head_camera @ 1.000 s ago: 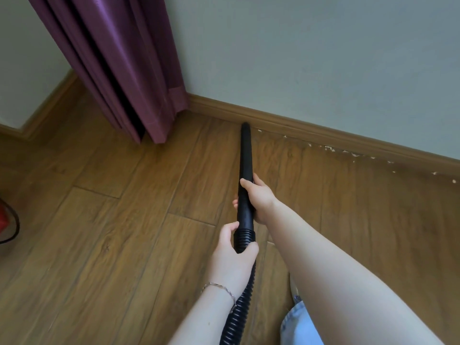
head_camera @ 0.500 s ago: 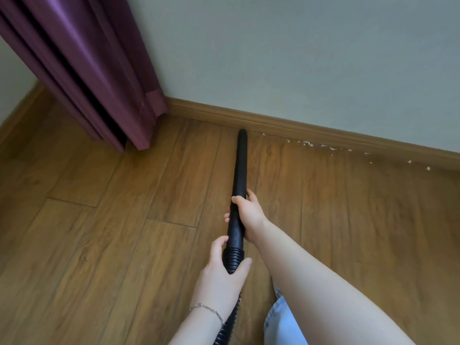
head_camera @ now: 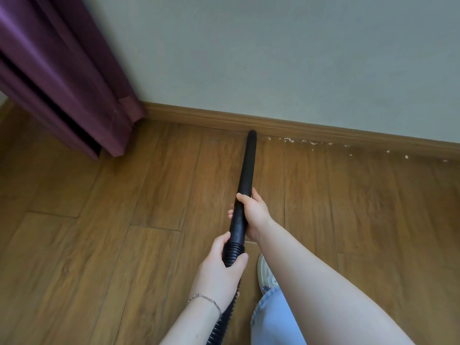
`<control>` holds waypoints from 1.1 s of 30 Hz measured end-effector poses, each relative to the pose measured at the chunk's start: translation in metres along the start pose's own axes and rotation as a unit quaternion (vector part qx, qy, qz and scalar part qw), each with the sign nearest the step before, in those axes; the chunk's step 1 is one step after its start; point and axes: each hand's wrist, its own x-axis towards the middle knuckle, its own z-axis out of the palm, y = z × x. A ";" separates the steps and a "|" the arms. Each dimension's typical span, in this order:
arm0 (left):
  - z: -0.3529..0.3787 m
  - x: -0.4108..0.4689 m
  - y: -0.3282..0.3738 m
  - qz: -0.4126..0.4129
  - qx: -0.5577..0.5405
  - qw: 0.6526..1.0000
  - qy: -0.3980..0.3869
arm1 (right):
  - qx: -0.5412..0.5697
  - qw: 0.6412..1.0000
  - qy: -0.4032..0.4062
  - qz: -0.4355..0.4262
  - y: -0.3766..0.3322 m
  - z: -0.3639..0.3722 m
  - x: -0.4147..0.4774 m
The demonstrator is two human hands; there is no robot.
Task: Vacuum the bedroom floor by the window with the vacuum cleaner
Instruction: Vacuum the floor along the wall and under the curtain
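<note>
A long black vacuum nozzle (head_camera: 247, 170) points away from me across the wooden floor (head_camera: 124, 245). Its tip touches the foot of the brown skirting board (head_camera: 323, 131). My right hand (head_camera: 254, 215) grips the nozzle at its middle. Behind it, my left hand (head_camera: 219, 267) holds the ribbed black hose (head_camera: 221, 324) where it joins the nozzle. The hose runs down out of view. White crumbs (head_camera: 311, 142) lie along the skirting to the right of the tip.
A purple curtain (head_camera: 62, 78) hangs to the floor at the left, against the pale wall (head_camera: 273, 58). My white shoe (head_camera: 266, 272) and a blue trouser leg (head_camera: 273, 319) show beneath my right arm.
The nozzle tip slid forward and a little right, from short of the wall to the skirting. The view shifted right, pushing the curtain toward the left edge. Both hands keep their hold.
</note>
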 end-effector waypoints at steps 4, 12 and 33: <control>0.013 0.000 0.008 0.004 0.005 1.000 -0.002 | 0.004 1.000 0.002 0.002 -0.008 -0.014 -0.001; 0.032 0.004 0.013 0.016 0.051 0.999 -0.003 | -0.045 0.998 -0.001 -0.032 -0.013 -0.039 -0.002; 0.087 0.004 0.037 0.026 0.093 0.993 -0.065 | -0.025 0.997 0.068 -0.035 -0.035 -0.109 -0.003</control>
